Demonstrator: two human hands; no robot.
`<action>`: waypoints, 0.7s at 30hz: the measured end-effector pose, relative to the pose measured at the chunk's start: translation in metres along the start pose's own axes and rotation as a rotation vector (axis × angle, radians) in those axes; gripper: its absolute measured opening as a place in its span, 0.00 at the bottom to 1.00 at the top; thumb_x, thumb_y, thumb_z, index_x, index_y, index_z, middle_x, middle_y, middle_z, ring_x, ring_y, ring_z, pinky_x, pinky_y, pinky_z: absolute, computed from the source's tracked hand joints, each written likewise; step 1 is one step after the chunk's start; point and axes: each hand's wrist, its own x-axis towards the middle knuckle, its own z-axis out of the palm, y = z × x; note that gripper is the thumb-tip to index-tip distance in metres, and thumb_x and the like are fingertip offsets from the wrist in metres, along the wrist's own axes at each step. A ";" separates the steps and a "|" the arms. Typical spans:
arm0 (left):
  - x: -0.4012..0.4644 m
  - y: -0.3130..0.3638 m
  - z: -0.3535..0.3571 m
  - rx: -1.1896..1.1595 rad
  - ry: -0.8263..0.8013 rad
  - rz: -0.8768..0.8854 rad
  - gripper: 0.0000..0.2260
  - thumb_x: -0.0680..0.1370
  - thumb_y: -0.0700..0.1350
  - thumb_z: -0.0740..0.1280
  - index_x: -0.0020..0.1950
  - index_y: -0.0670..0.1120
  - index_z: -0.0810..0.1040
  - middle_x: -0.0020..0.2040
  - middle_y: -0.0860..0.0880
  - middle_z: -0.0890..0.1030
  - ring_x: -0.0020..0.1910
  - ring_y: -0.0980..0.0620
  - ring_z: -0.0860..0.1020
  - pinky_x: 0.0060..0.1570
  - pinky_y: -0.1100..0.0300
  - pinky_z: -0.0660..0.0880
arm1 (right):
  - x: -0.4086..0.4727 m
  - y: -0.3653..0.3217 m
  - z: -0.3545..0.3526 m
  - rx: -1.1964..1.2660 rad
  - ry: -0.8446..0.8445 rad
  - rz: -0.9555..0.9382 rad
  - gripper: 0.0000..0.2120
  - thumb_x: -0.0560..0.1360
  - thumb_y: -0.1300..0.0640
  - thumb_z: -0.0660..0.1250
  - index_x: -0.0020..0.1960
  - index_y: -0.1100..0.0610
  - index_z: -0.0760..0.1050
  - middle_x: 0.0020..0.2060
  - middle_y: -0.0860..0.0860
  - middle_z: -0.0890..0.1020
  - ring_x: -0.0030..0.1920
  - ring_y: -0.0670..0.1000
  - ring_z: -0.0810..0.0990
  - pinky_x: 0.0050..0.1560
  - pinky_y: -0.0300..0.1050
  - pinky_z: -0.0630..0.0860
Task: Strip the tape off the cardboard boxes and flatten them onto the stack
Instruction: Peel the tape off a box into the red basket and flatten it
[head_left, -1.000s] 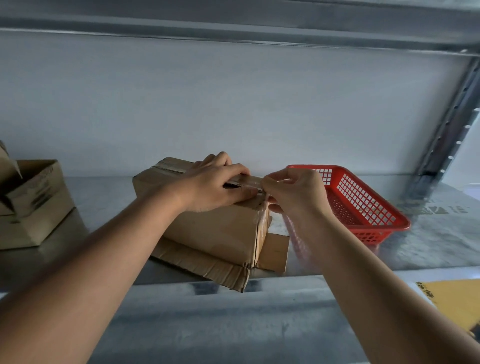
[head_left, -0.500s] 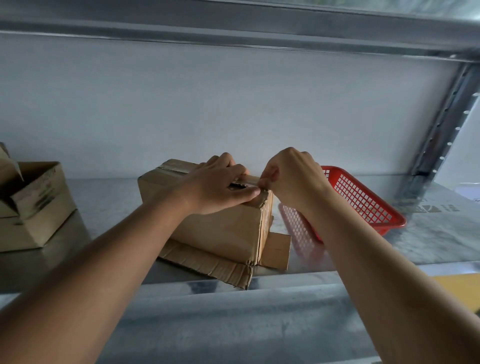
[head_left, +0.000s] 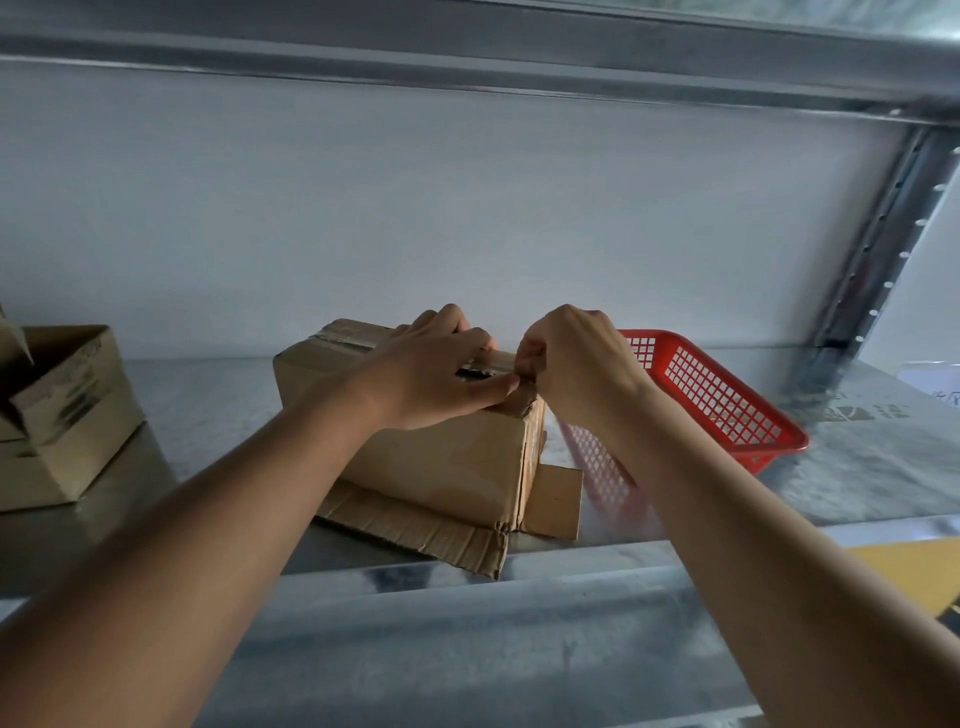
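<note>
Change, head view: since the earlier frames the right hand (head_left: 576, 364) has risen from the box's far corner to its top right corner, knuckles up, and the basket (head_left: 727, 395) shows more fully behind that wrist.
Box: the box (head_left: 441, 457) sits mid-shelf (head_left: 208, 415), upright, with its bottom flaps splayed flat under and beside it.
Left hand: the left hand (head_left: 431, 374) lies across the top, fingers (head_left: 493, 387) pressed down at the slit; it steadies the box and grips nothing that I can see.
Right hand: curled tight at the top edge, thumb and forefinger pinched together where the tape (head_left: 343, 338) would end; the strip itself is hidden in the pinch, so whether it is held I cannot tell.
Tape: a band still runs along the top seam toward the back left corner.
Progress: early on this box, I judge; the top tape is still on and the box is not flattened. No stack is in view.
Left to do: peel the top strip, collapse the box, then deal with the open boxes (head_left: 57, 410) at the left.
Surroundings: the red basket stands just right of the box, behind the right wrist; a yellow sheet (head_left: 909, 566) lies below right.
In the way: the upper rail (head_left: 467, 57) hangs low overhead, and the basket may crowd a rightward pull.
</note>
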 end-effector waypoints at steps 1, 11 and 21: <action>0.000 -0.001 0.000 -0.007 -0.002 0.003 0.23 0.77 0.70 0.56 0.61 0.56 0.75 0.56 0.55 0.68 0.57 0.54 0.68 0.51 0.54 0.65 | 0.000 0.001 -0.002 0.007 -0.011 -0.003 0.18 0.74 0.70 0.68 0.38 0.48 0.79 0.44 0.52 0.84 0.45 0.54 0.82 0.46 0.49 0.82; -0.001 -0.001 0.001 0.009 -0.008 0.029 0.25 0.71 0.68 0.48 0.57 0.57 0.73 0.53 0.57 0.67 0.56 0.54 0.67 0.51 0.53 0.65 | 0.001 0.006 -0.010 0.077 -0.094 0.004 0.13 0.79 0.66 0.66 0.48 0.51 0.85 0.41 0.47 0.81 0.41 0.48 0.79 0.32 0.38 0.69; 0.001 -0.002 0.000 -0.019 -0.017 0.027 0.23 0.75 0.62 0.52 0.64 0.55 0.74 0.55 0.55 0.68 0.58 0.54 0.67 0.51 0.53 0.65 | 0.001 0.013 -0.012 0.143 -0.213 -0.013 0.07 0.83 0.55 0.67 0.52 0.49 0.84 0.47 0.48 0.82 0.45 0.48 0.78 0.38 0.41 0.71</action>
